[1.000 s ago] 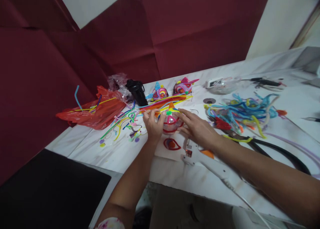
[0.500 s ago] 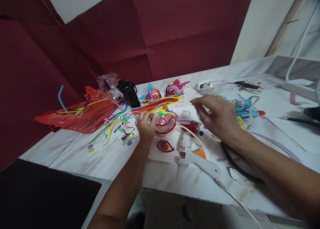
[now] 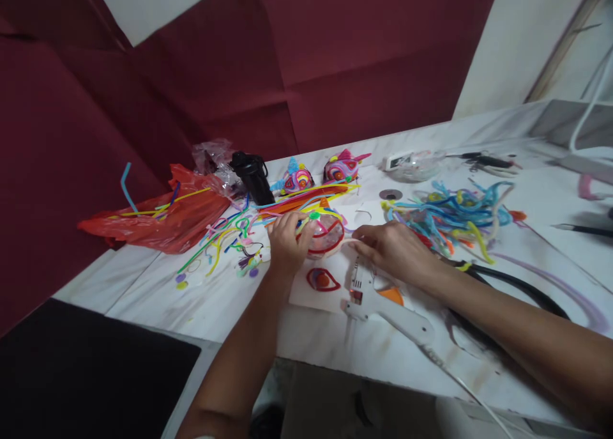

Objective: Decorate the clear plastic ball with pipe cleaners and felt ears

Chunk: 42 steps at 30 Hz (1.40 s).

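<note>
My left hand (image 3: 289, 244) grips the left side of a clear round piece (image 3: 325, 234) edged with red and topped with green, yellow and orange trim. Just right of it, my right hand (image 3: 390, 247) has its thumb and fingers pinched together near the end of a pale strip that touches the piece. A red-rimmed eye shape with an orange centre (image 3: 323, 279) lies on white paper (image 3: 304, 296) below. The white glue gun (image 3: 383, 309) rests beneath my right hand, beside an orange bit (image 3: 393, 294).
Two decorated fish-like pieces (image 3: 295, 178) stand at the back beside a black bottle (image 3: 253, 178). A red plastic bag (image 3: 163, 225) with pipe cleaners lies left. Blue pipe cleaners (image 3: 454, 209) heap at the right, near black-handled pliers (image 3: 522, 285).
My right hand has come down and left to the pale strip beside the round piece, its fingers closing. My left hand keeps its hold. The view has shifted slightly.
</note>
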Available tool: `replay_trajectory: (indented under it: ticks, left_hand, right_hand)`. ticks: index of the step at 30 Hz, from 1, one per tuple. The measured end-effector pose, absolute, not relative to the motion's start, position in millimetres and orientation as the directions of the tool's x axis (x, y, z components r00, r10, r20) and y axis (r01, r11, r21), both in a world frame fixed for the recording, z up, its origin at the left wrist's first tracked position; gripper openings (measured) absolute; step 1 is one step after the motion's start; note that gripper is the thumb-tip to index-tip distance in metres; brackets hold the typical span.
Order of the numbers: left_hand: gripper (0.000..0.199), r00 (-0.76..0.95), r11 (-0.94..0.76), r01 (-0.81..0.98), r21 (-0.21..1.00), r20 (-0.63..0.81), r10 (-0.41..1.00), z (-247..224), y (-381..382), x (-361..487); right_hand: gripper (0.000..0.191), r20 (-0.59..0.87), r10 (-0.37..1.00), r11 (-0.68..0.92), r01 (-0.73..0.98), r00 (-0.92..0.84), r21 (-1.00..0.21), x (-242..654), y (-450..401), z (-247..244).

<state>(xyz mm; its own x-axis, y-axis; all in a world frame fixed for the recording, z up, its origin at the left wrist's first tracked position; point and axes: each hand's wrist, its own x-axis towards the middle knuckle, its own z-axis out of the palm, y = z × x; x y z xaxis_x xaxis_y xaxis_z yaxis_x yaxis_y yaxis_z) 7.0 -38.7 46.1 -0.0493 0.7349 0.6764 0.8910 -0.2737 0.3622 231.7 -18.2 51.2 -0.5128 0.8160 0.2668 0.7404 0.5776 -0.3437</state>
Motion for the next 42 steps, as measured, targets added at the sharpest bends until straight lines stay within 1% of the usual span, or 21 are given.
replay_trajectory:
  ticks: [1,3,8,11,13,15,18,21,26,32,35,38,42]
  left_hand:
    - [0.022,-0.019,-0.279,0.893,0.352,0.651,0.759,49.0,-41.1,6.2]
    - [0.031,0.031,-0.284,0.897,0.338,0.594,0.804,55.0,-45.8,4.9]
    - [0.069,0.183,-0.335,0.906,0.257,0.477,0.86,63.0,-54.9,3.8]
    - [0.091,0.233,-0.351,0.913,0.208,0.439,0.868,60.3,-56.7,2.3]
    - [0.1,0.247,-0.348,0.921,0.176,0.428,0.869,57.4,-56.5,0.7]
    - [0.104,0.256,-0.342,0.928,0.144,0.42,0.871,55.3,-55.9,-0.6]
    - [0.101,0.274,-0.346,0.932,0.107,0.417,0.867,54.8,-55.1,-2.0]
    - [0.091,0.294,-0.358,0.93,0.087,0.413,0.862,56.7,-55.2,-3.5]
    - [0.076,0.308,-0.377,0.921,0.1,0.406,0.86,59.2,-55.7,-7.1]
    - [0.067,0.315,-0.386,0.916,0.109,0.398,0.861,60.5,-55.1,-10.1]
    - [0.064,0.329,-0.399,0.91,0.108,0.395,0.858,61.0,-54.8,-11.2]
    - [0.063,0.332,-0.407,0.907,0.11,0.408,0.85,59.7,-53.7,-13.1]
    - [0.06,0.339,-0.416,0.902,0.113,0.409,0.847,56.8,-50.8,-17.8]
  right_hand:
    - [0.024,0.259,0.82,0.572,0.751,-0.511,-0.33,230.8,-19.4,52.6]
    - [0.024,0.247,0.829,0.558,0.77,-0.501,-0.309,229.4,-21.6,55.6]
    - [0.028,0.222,0.84,0.54,0.798,-0.494,-0.268,226.8,-24.7,59.0]
    - [0.03,0.227,0.839,0.541,0.803,-0.495,-0.248,225.9,-25.0,58.2]
    - [0.03,0.227,0.84,0.538,0.809,-0.493,-0.235,225.4,-25.0,57.5]
    - [0.03,0.225,0.841,0.537,0.812,-0.492,-0.229,224.9,-25.0,57.2]
    - [0.029,0.219,0.841,0.537,0.811,-0.494,-0.234,224.3,-24.9,57.3]
    - [0.03,0.211,0.842,0.536,0.811,-0.496,-0.233,224.6,-24.5,57.0]
    - [0.029,0.224,0.827,0.56,0.791,-0.515,-0.247,226.6,-22.3,55.2]
    - [0.027,0.238,0.819,0.573,0.766,-0.522,-0.293,228.4,-16.8,53.0]
    - [0.025,0.242,0.82,0.572,0.749,-0.518,-0.335,228.4,-11.2,48.4]
    - [0.024,0.235,0.823,0.567,0.713,-0.517,-0.412,228.3,-4.2,45.6]
    - [0.023,0.183,0.831,0.538,0.675,-0.525,-0.505,230.7,4.5,51.1]
